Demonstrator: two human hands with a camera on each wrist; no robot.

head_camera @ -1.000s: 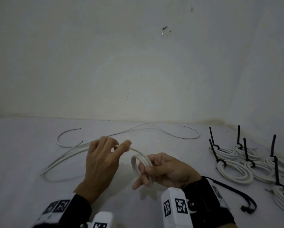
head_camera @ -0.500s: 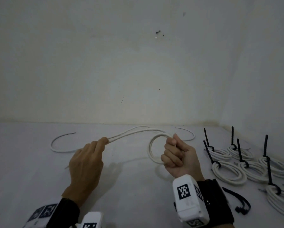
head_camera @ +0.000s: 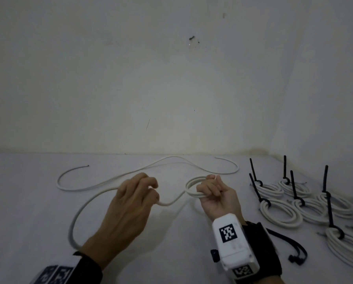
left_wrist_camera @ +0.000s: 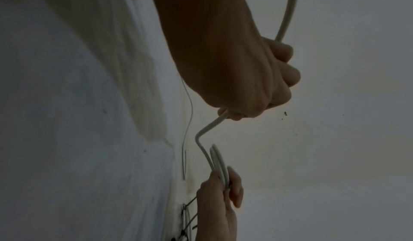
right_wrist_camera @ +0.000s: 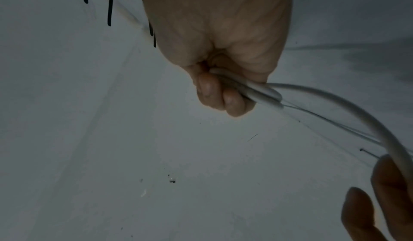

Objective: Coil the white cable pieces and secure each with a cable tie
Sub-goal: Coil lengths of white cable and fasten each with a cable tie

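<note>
right hand clenches the small white coil above the tabletop; left hand pinches the trailing cable. if either grip slackens, the springy loops would probably unwind.

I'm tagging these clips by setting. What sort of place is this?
Probably a makeshift indoor work corner: a bare wall, a plain white surface, and tied cable coils laid out in rows.

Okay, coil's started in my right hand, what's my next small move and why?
Probably swing the left hand toward the right hand to lay another loop onto the small coil: the white cable trails long and loose behind it, and no cable tie is in either hand.
</note>
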